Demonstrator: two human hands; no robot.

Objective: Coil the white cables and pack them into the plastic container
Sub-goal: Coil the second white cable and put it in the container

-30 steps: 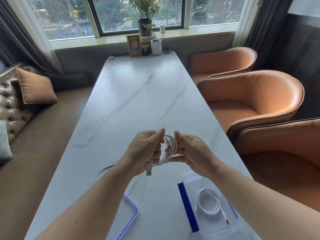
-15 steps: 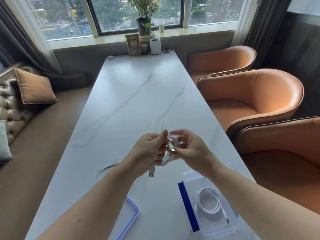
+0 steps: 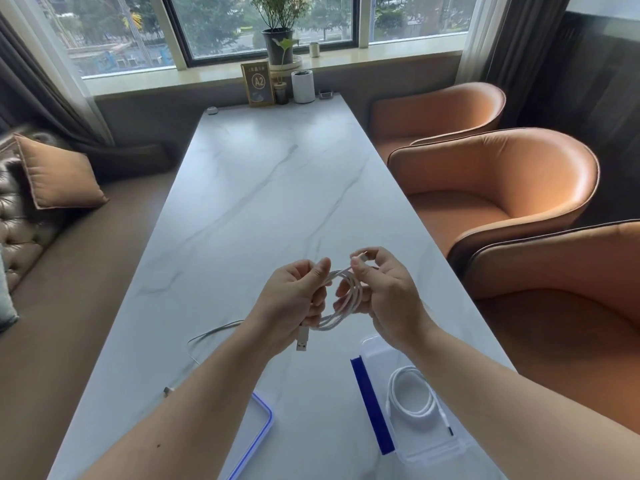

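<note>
Two hands meet above the desk (image 3: 270,202), both closed on one white cable (image 3: 346,299). The left hand (image 3: 294,299) curls its fingers round one side of the loops, thumb on top, and the USB plug (image 3: 302,339) hangs out below its palm. The right hand (image 3: 384,299) pinches the small connector (image 3: 362,258) between thumb and forefinger above the loops, while its lower fingers cradle the far side of them.

The step in hand looks like securing the loose end. To do it well, the left hand's grip should stay firm so the loops do not spring apart. The right hand would best pass the tail round or through the bundle snugly, without kinking the cable at the connector. Both plugs should end up lying flat against the ring.

Near the right forearm, the plastic container (image 3: 429,445) sits open on the desk, a blue clip along its left side. One coiled cable (image 3: 412,396) already lies inside it, and there looks to be room for another beside it. The blue-edged lid (image 3: 256,434) lies apart, under the left forearm. Further left, a loose cable (image 3: 211,334) trails uncoiled across the desk.
</note>
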